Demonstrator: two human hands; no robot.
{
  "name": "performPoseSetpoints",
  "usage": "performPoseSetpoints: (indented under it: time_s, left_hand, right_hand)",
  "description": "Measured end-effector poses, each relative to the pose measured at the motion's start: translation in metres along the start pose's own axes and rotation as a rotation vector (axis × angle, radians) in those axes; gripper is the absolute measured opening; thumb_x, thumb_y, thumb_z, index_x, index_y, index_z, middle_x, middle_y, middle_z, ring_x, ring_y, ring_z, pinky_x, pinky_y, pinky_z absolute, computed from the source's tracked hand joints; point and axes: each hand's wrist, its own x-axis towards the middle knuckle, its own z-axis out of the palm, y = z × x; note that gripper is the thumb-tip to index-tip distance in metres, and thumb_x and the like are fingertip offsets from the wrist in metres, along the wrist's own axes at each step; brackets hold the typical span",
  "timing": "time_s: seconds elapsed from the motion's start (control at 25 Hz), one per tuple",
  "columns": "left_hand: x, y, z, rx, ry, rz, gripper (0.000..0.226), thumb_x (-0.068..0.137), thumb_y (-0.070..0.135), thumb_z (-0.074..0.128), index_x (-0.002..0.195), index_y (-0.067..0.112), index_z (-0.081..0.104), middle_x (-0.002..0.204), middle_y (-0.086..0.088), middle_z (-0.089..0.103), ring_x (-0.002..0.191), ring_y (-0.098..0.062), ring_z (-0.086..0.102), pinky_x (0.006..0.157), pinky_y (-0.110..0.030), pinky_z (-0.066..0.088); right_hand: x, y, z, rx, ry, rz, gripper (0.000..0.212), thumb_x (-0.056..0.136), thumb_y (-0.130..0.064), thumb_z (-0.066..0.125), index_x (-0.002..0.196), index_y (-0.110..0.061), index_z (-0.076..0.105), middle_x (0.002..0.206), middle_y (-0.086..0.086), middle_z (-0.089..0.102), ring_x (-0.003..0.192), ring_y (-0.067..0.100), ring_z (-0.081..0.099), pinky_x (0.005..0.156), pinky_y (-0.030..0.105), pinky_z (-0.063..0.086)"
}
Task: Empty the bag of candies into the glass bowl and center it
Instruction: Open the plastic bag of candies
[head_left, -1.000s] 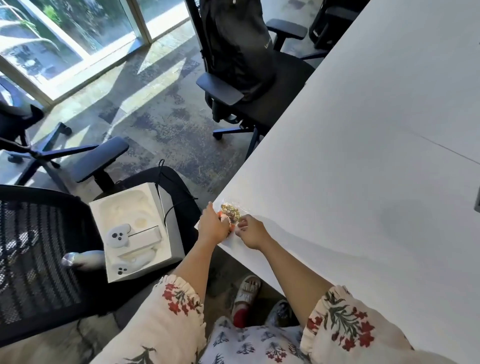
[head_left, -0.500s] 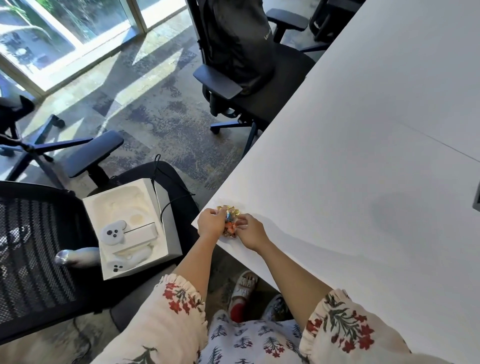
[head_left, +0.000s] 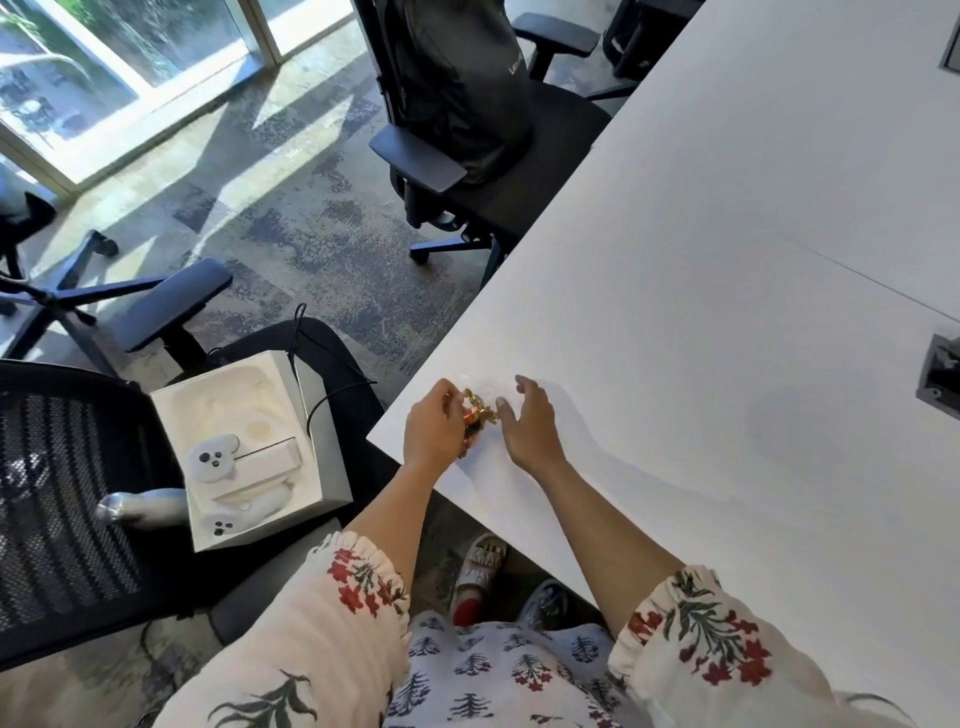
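White and bare across most of its top, the desk (head_left: 727, 260) ran from the near corner away to the upper right. At that near corner lay the bag of candies (head_left: 475, 415), a small clear packet with gold and red wrappers showing through it. The left hand (head_left: 434, 428) had its grip closed on the bag's left side, fingers curled over the packet so that part of it was hidden beneath them. The right hand (head_left: 524, 423) was just beside the bag on its right, grip apart, fingers spread and lifted; its fingertips (head_left: 501, 402) came right up to the wrappers, though whether they touched could not be told. The bag therefore sat between the two hands, held only by the left.

Floral sleeves (head_left: 358, 577) covered both forearms' upper parts. Left of the desk corner, an open white box (head_left: 249, 452) rested on the seat of a black mesh chair (head_left: 67, 493), with white controllers in its tray. Farther off, another black office chair (head_left: 467, 119) stood against the desk's long edge on patterned carpet (head_left: 291, 218), and sunlit windows (head_left: 104, 52) filled the upper left.
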Motion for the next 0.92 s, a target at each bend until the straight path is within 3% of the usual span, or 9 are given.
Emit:
performPoseSetpoints:
  time_s: [0.12, 0.24, 0.32, 0.44, 0.52, 0.68, 0.76, 0.8, 0.92]
  left_hand:
    - [-0.004, 0.02, 0.012, 0.016, -0.061, 0.129, 0.018, 0.104, 0.023, 0.047, 0.089, 0.015, 0.054, 0.071, -0.007, 0.066, 0.069, -0.031, 0.062, 0.065, -0.042, 0.049]
    - [-0.013, 0.043, 0.024, 0.003, -0.116, 0.2, 0.018, 0.103, 0.027, 0.045, 0.087, 0.022, 0.051, 0.067, -0.006, 0.067, 0.06, -0.03, 0.068, 0.058, -0.047, 0.056]
    - [-0.018, 0.052, 0.029, 0.01, -0.136, 0.245, 0.017, 0.103, 0.027, 0.046, 0.087, 0.024, 0.052, 0.068, -0.006, 0.07, 0.057, -0.028, 0.07, 0.052, -0.047, 0.057]
    - [-0.025, 0.061, 0.036, 0.027, -0.201, 0.259, 0.016, 0.1, 0.027, 0.048, 0.085, 0.023, 0.054, 0.069, -0.005, 0.071, 0.058, -0.028, 0.07, 0.052, -0.049, 0.058]
    - [-0.03, 0.071, 0.043, 0.041, -0.232, 0.272, 0.016, 0.097, 0.028, 0.05, 0.083, 0.023, 0.056, 0.072, -0.003, 0.072, 0.063, -0.028, 0.071, 0.056, -0.047, 0.059]
    - [-0.047, 0.097, 0.063, -0.07, -0.309, 0.224, 0.019, 0.098, 0.018, 0.056, 0.079, 0.018, 0.059, 0.074, -0.011, 0.07, 0.059, -0.03, 0.073, 0.041, -0.032, 0.054]
    - [-0.052, 0.103, 0.073, -0.146, -0.301, 0.19, 0.018, 0.096, 0.015, 0.058, 0.078, 0.017, 0.061, 0.076, -0.01, 0.071, 0.067, -0.029, 0.074, 0.047, -0.038, 0.061]
    - [-0.055, 0.105, 0.079, -0.167, -0.296, 0.18, 0.015, 0.095, 0.013, 0.059, 0.08, 0.014, 0.062, 0.078, -0.01, 0.071, 0.068, -0.024, 0.074, 0.05, -0.039, 0.063]
    - [-0.065, 0.111, 0.093, -0.195, -0.241, 0.192, 0.009, 0.093, 0.01, 0.063, 0.086, 0.006, 0.068, 0.08, -0.003, 0.072, 0.066, -0.003, 0.07, 0.058, -0.019, 0.056]
  right_hand:
    - [0.005, 0.003, -0.02, 0.019, -0.016, 0.01, 0.04, 0.105, -0.032, 0.041, 0.137, -0.01, 0.052, 0.135, 0.01, 0.059, 0.125, 0.027, 0.054, 0.106, 0.04, 0.044]
    - [-0.001, 0.012, -0.046, 0.065, -0.031, -0.001, 0.036, 0.105, -0.028, 0.042, 0.109, -0.003, 0.068, 0.097, 0.005, 0.068, 0.091, 0.021, 0.062, 0.071, 0.019, 0.044]
    - [-0.007, 0.023, -0.065, 0.138, 0.006, -0.001, 0.029, 0.102, -0.024, 0.052, 0.103, -0.003, 0.072, 0.089, 0.003, 0.069, 0.078, 0.014, 0.062, 0.063, 0.01, 0.042]
    - [-0.017, 0.034, -0.092, 0.264, 0.042, 0.009, 0.02, 0.097, -0.019, 0.061, 0.102, -0.005, 0.075, 0.089, 0.003, 0.073, 0.074, 0.003, 0.065, 0.065, 0.011, 0.046]
    - [-0.023, 0.042, -0.107, 0.354, 0.019, 0.051, 0.02, 0.096, -0.016, 0.063, 0.103, -0.003, 0.076, 0.092, 0.007, 0.074, 0.075, 0.008, 0.069, 0.064, 0.013, 0.05]
    - [-0.039, 0.061, -0.135, 0.453, 0.026, 0.08, 0.019, 0.093, -0.018, 0.068, 0.101, -0.004, 0.078, 0.098, 0.014, 0.077, 0.085, 0.021, 0.072, 0.076, 0.025, 0.059]
    - [-0.049, 0.067, -0.147, 0.513, 0.036, 0.092, 0.015, 0.092, -0.019, 0.07, 0.097, -0.007, 0.079, 0.099, 0.017, 0.077, 0.086, 0.02, 0.071, 0.082, 0.033, 0.059]
    - [-0.055, 0.07, -0.153, 0.539, 0.048, 0.098, 0.014, 0.091, -0.019, 0.071, 0.095, -0.009, 0.079, 0.098, 0.017, 0.077, 0.085, 0.018, 0.071, 0.082, 0.032, 0.059]
    - [-0.065, 0.078, -0.164, 0.566, 0.083, 0.099, 0.012, 0.088, -0.019, 0.074, 0.094, -0.01, 0.081, 0.094, 0.013, 0.078, 0.084, 0.017, 0.073, 0.08, 0.029, 0.061]
